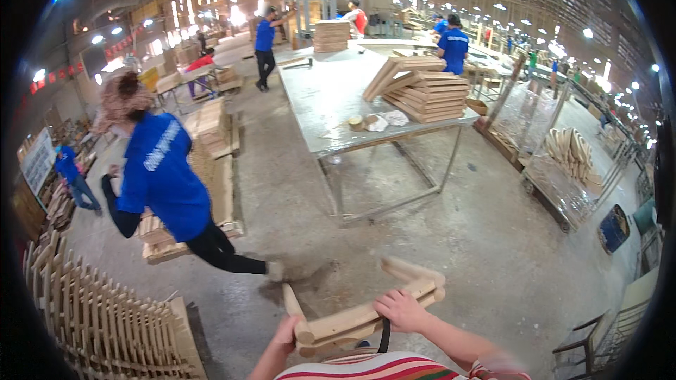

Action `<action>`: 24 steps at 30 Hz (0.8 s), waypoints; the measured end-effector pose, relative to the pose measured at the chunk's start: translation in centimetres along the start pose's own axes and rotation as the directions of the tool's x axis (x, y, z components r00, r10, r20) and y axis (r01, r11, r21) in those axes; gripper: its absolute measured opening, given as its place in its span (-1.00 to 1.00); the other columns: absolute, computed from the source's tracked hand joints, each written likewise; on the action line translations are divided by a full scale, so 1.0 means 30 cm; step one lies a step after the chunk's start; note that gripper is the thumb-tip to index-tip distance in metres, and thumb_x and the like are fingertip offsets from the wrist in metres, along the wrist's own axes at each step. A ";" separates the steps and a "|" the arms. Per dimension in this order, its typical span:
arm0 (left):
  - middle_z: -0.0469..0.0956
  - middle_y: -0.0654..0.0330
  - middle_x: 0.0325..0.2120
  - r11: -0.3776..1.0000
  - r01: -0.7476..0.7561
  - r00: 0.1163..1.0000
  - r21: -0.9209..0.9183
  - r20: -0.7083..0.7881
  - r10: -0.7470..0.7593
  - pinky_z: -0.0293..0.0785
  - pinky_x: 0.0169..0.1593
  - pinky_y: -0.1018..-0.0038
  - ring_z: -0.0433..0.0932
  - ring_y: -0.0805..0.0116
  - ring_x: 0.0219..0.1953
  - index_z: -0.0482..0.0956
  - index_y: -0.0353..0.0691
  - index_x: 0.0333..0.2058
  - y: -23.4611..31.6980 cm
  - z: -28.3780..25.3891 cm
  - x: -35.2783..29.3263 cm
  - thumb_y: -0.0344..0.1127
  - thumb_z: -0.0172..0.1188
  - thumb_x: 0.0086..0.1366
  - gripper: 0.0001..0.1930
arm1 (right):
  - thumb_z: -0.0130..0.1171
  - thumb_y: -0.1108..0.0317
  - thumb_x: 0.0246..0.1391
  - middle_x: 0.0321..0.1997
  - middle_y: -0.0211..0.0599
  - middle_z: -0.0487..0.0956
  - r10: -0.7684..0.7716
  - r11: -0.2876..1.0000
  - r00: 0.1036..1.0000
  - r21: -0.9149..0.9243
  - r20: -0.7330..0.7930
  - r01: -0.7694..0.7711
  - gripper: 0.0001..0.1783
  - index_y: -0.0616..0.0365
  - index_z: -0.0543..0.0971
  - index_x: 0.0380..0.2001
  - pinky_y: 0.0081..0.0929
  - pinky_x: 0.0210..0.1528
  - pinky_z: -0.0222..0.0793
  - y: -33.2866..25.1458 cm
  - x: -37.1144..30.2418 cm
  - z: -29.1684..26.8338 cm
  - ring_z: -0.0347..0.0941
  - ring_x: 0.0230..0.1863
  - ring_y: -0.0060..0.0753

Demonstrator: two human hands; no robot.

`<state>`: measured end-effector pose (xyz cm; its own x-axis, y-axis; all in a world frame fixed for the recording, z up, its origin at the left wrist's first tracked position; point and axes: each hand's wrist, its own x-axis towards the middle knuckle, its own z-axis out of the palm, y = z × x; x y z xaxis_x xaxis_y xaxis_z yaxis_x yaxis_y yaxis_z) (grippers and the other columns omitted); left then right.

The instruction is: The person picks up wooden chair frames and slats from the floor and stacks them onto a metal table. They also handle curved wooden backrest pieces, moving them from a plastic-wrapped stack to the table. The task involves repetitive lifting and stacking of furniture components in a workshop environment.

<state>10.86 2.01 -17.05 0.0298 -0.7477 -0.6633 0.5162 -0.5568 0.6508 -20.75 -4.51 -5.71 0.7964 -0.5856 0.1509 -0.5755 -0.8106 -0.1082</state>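
A pale U-shaped wooden frame (345, 322) is carried low in front of my body, its two arms pointing away from me. It looks like more than one layer of wood pressed together. My left hand (285, 335) grips its left corner, fingers wrapped around the wood. Over the long bar, toward the right, my right hand (401, 312) is closed from above. A black strap (384, 336) hangs beside the right hand, against my striped top. The frame's right end (415, 273) is blurred.
Ahead stands a metal-topped table (317, 116) with stacked wooden frames (429, 95). A person in blue (165, 162) strides past close on the left. Wooden racks (105, 317) fill the lower left. A wheeled cart (556, 193) with wooden parts stands right, a chair (588, 345) lower right.
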 end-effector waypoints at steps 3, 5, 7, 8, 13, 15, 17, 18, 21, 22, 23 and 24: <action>0.33 0.10 -0.10 0.947 -0.320 0.944 0.021 0.087 0.317 0.41 -0.08 0.34 0.39 0.27 -0.11 0.07 -0.25 0.13 0.267 0.251 -0.009 -0.32 0.03 0.12 -0.42 | 0.19 0.29 -0.44 -0.16 -0.38 0.42 -0.043 0.988 0.975 -0.156 -0.219 0.008 -0.44 0.06 0.39 -0.18 -0.33 -0.07 0.19 0.165 0.096 -0.165 0.31 -0.09 -0.33; 0.34 0.17 -0.26 0.865 -0.499 0.867 0.057 0.053 0.496 0.46 -0.20 0.34 0.42 0.30 -0.24 0.14 -0.12 0.10 0.424 0.376 0.002 -0.26 0.03 0.08 -0.43 | 0.19 0.27 -0.45 -0.14 -0.39 0.42 -0.091 0.972 0.943 -0.232 -0.319 0.016 -0.44 0.06 0.40 -0.18 -0.33 -0.05 0.18 0.263 0.191 -0.264 0.31 -0.09 -0.36; 0.35 0.18 -0.26 0.833 -0.551 0.832 0.044 0.101 0.545 0.46 -0.23 0.34 0.44 0.33 -0.28 0.14 -0.12 0.11 0.568 0.451 0.060 -0.27 0.00 0.08 -0.44 | 0.17 0.26 -0.43 -0.14 -0.40 0.42 -0.140 0.951 0.908 -0.309 -0.395 0.012 -0.45 0.05 0.41 -0.19 -0.32 -0.04 0.19 0.363 0.294 -0.343 0.32 -0.09 -0.38; 0.35 0.18 -0.27 0.808 -0.589 0.807 0.030 0.084 0.585 0.46 -0.24 0.35 0.44 0.33 -0.29 0.14 -0.13 0.11 0.633 0.498 0.085 -0.26 -0.02 0.08 -0.44 | 0.16 0.26 -0.41 -0.13 -0.41 0.43 -0.176 0.938 0.892 -0.344 -0.417 0.025 -0.47 0.05 0.42 -0.19 -0.32 -0.04 0.19 0.415 0.345 -0.385 0.32 -0.08 -0.39; 0.31 0.19 -0.21 0.669 -0.734 0.649 -0.118 0.169 0.742 0.46 -0.24 0.39 0.43 0.32 -0.25 0.06 -0.13 0.15 0.976 0.664 0.293 -0.28 -0.01 0.09 -0.38 | 0.09 0.29 -0.31 -0.10 -0.48 0.43 -0.384 0.794 0.807 -0.606 -0.450 0.040 -0.57 0.00 0.42 -0.21 -0.33 0.00 0.20 0.694 0.653 -0.593 0.32 -0.06 -0.42; 0.34 0.22 -0.28 0.617 -0.773 0.601 -0.147 0.145 0.786 0.46 -0.24 0.38 0.46 0.31 -0.25 0.16 -0.15 0.10 1.130 0.778 0.391 -0.22 -0.04 0.08 -0.45 | 0.11 0.31 -0.32 -0.09 -0.50 0.43 -0.406 0.747 0.809 -0.665 -0.425 0.025 -0.57 -0.02 0.42 -0.22 -0.30 0.04 0.18 0.812 0.780 -0.687 0.31 -0.05 -0.40; 0.36 0.21 -0.26 0.627 -0.750 0.602 -0.212 0.174 0.779 0.45 -0.23 0.39 0.46 0.29 -0.23 0.19 -0.16 0.07 1.298 0.869 0.508 -0.16 0.01 0.08 -0.45 | 0.14 0.32 -0.34 -0.08 -0.50 0.43 -0.400 0.714 0.822 -0.700 -0.406 0.002 -0.55 -0.03 0.42 -0.22 -0.27 0.08 0.16 0.934 0.898 -0.792 0.30 -0.04 -0.38; 0.37 0.21 -0.25 0.633 -0.744 0.597 -0.215 0.212 0.774 0.45 -0.23 0.38 0.45 0.28 -0.22 0.21 -0.16 0.06 1.393 0.927 0.562 -0.13 0.03 0.07 -0.44 | 0.17 0.32 -0.37 -0.08 -0.50 0.42 -0.387 0.706 0.829 -0.708 -0.403 -0.015 -0.53 -0.03 0.42 -0.22 -0.25 0.09 0.15 1.003 0.957 -0.844 0.30 -0.03 -0.37; 0.36 0.16 -0.23 0.701 -0.686 0.652 -0.196 0.262 0.711 0.42 -0.17 0.36 0.41 0.30 -0.19 0.24 -0.20 -0.01 1.656 1.097 0.699 -0.13 0.06 0.08 -0.49 | 0.26 0.33 -0.44 -0.08 -0.49 0.42 -0.319 0.692 0.862 -0.718 -0.393 -0.072 -0.46 -0.03 0.40 -0.21 -0.20 0.11 0.12 1.212 1.121 -0.989 0.29 -0.01 -0.34; 0.35 0.14 -0.22 0.732 -0.656 0.683 -0.184 0.269 0.679 0.40 -0.14 0.35 0.39 0.31 -0.17 0.25 -0.22 -0.04 1.734 1.152 0.748 -0.14 0.06 0.09 -0.52 | 0.30 0.33 -0.47 -0.08 -0.49 0.42 -0.288 0.689 0.875 -0.719 -0.389 -0.093 -0.42 -0.04 0.39 -0.21 -0.18 0.12 0.11 1.285 1.173 -1.028 0.29 -0.01 -0.33; 0.35 0.15 -0.22 0.745 -0.643 0.680 -0.179 0.314 0.662 0.39 -0.13 0.35 0.39 0.32 -0.17 0.27 -0.22 -0.07 1.810 1.202 0.797 -0.12 0.07 0.08 -0.53 | 0.31 0.33 -0.47 -0.09 -0.49 0.41 -0.281 0.670 0.876 -0.734 -0.393 -0.114 -0.42 -0.04 0.38 -0.22 -0.20 0.11 0.13 1.356 1.225 -1.065 0.29 -0.01 -0.33; 0.35 0.16 -0.21 0.756 -0.629 0.673 -0.180 0.362 0.645 0.39 -0.12 0.35 0.39 0.33 -0.17 0.28 -0.21 -0.10 1.883 1.256 0.846 -0.09 0.09 0.07 -0.53 | 0.32 0.33 -0.47 -0.10 -0.49 0.41 -0.276 0.645 0.877 -0.753 -0.393 -0.135 -0.42 -0.04 0.37 -0.22 -0.21 0.10 0.14 1.426 1.274 -1.107 0.29 -0.01 -0.33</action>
<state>8.53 -62.04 16.79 0.0437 -0.9933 0.1072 0.5255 0.1141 0.8431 -21.10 -61.55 28.05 0.7843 -0.2901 0.5483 -0.6179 -0.4431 0.6494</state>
